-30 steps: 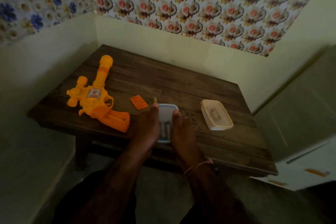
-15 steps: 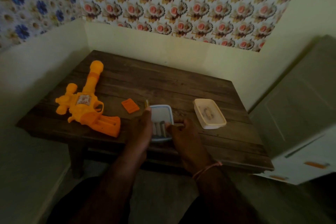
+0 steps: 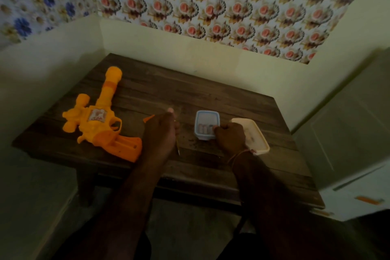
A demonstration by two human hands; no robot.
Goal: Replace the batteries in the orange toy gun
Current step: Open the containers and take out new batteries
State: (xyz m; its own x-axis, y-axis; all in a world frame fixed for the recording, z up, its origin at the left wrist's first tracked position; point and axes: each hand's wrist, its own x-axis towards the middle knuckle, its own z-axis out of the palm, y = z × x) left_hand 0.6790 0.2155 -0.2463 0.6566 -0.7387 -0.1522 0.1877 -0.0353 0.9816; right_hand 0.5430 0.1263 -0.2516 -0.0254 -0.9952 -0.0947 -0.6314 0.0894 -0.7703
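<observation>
Wooden table (image 3: 211, 99) under patterned wallpaper, batteries being fetched.

Gun (image 3: 99, 120) lies at the table's left, grip compartment open. Beside it, the left hand (image 3: 162, 133) has been moved off the box (image 3: 206, 124) and closed on a thin tool (image 3: 178, 148). The right hand (image 3: 231, 136) is now curled into the box at the batteries (image 3: 203, 129); its hold cannot be told.

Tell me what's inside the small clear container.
The small clear container holds batteries lying side by side at its near end. The right hand covers its near right corner, so the count is unclear.
</observation>
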